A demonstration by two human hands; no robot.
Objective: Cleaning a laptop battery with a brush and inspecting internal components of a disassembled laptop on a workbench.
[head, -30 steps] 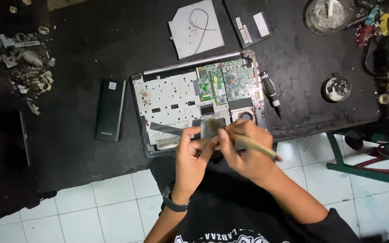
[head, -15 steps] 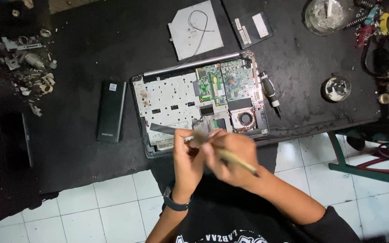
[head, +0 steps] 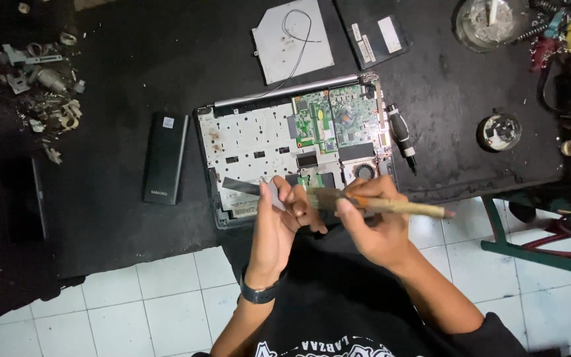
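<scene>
At the frame's centre, the left hand (head: pixel 279 221) pinches a small grey flat part (head: pixel 273 194) steady while the right hand (head: pixel 375 228) grips a wooden-handled brush (head: pixel 391 207) against it, over the opened laptop chassis (head: pixel 285 142).

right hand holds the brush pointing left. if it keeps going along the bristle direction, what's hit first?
Probably the small grey part in the left hand: the bristles of the brush in the right hand already point at it. Depth between them is unclear.

An electronics repair workshop is showing here: an opened laptop (head: pixel 295 149) is lying with its circuit board bared on a black work mat (head: pixel 114 218). Scrap metal parts (head: pixel 41 86) are piling up at the mat's far left corner, and a screwdriver (head: pixel 401 135) is resting beside the laptop.
</scene>
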